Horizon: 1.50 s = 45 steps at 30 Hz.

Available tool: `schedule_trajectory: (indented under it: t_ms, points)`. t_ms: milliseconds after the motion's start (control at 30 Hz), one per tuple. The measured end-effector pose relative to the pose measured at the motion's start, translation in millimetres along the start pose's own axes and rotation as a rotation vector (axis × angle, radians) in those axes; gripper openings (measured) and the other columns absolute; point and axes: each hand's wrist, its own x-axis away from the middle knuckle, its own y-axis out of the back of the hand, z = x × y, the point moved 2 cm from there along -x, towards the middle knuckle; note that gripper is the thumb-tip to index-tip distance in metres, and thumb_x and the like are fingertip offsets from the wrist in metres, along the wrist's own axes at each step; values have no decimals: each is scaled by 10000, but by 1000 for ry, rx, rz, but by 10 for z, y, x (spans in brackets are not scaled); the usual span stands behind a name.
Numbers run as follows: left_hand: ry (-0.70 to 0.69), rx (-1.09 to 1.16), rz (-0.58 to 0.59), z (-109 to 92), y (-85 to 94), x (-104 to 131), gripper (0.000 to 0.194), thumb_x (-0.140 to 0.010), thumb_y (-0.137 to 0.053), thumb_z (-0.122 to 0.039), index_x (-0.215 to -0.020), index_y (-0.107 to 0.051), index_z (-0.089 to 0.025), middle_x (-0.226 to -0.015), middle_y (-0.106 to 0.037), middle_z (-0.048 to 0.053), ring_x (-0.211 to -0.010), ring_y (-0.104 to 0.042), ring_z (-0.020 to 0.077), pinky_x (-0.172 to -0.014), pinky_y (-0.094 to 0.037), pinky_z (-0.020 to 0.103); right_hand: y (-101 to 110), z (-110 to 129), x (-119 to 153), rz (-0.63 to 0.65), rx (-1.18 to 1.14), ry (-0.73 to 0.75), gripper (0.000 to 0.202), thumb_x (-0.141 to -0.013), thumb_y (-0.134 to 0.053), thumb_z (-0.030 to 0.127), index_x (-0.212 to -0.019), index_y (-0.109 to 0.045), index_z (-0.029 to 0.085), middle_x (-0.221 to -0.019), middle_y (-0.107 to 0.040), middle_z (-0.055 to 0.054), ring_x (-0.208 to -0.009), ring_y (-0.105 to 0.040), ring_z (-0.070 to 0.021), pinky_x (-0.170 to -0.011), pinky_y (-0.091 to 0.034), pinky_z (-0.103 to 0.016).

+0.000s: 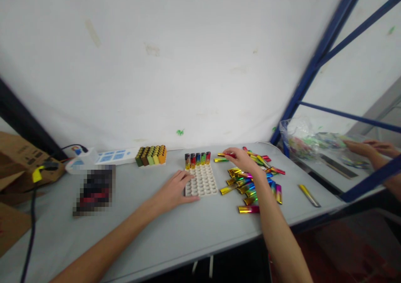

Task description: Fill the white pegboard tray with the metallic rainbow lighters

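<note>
My left hand (pixel 177 189) grips the left side of a white tray (pixel 202 182) with rows of holes, thumb at its front corner and fingers on its left part. A row of lighter-like coloured pieces (pixel 198 159) stands upright along the tray's back edge. To the right, my right hand (pixel 239 158) is pinched on a shiny red-and-gold lighter-like piece (pixel 224 154), at the back of a loose pile of similar metallic pieces (pixel 247 184). My right forearm hides part of that pile.
A block of yellow, green and brown pieces (pixel 151 155) stands near a white power strip (pixel 115 155). A pixelated dark object (pixel 95 190) lies left. One piece (pixel 309 195) lies apart, right. Beyond the blue frame (pixel 308 76) are a plastic bag (pixel 299 138) and another person's hands (pixel 365 148).
</note>
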Motion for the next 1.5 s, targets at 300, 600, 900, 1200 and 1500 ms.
schedule_trajectory:
  t_ms: [300, 600, 900, 1200, 1500]
  points:
    - [-3, 21, -5, -26, 10, -16, 669, -757, -828, -556, -1289, -630, -202, -1238, -628, 121, -1179, -582, 319, -1076, -477, 482, -248, 456, -126, -215, -518, 42, 380, -828, -741, 426, -1134, -640, 223, -959, -709, -33, -856, -681, -166, -749, -591, -291]
    - [18, 13, 21, -45, 9, -15, 672, -757, -842, -528, -1294, -614, -193, -1250, -614, 115, -1209, -560, 313, -1097, -459, 469, -448, 638, -131, -133, -431, 150, 275, -888, -702, 414, -1044, -752, 192, -939, -680, -60, -818, -648, -159, -738, -579, -282]
    - [5, 16, 20, -55, 25, -19, 677, -763, -823, -572, -1294, -616, -207, -1236, -622, 115, -1200, -559, 317, -1094, -457, 477, -611, 561, -134, -86, -293, 93, 307, -911, -668, 441, -1074, -681, 181, -874, -724, -45, -761, -675, -163, -720, -571, -282]
    - [10, 9, 17, -81, 27, -20, 655, -772, -811, -576, -1286, -617, -219, -1230, -625, 108, -1201, -565, 315, -1090, -455, 468, -728, 597, -167, -71, -469, 2, 468, -834, -697, 604, -1083, -621, 215, -839, -711, -18, -552, -681, -154, -548, -555, -269]
    - [20, -3, 14, -105, 31, -22, 643, -756, -832, -555, -1252, -622, -203, -1221, -633, 105, -1189, -570, 313, -1082, -464, 458, -898, 718, -295, -203, -127, -47, 353, -899, -679, 552, -898, -640, 201, -788, -743, -72, -715, -707, -212, -648, -532, -288]
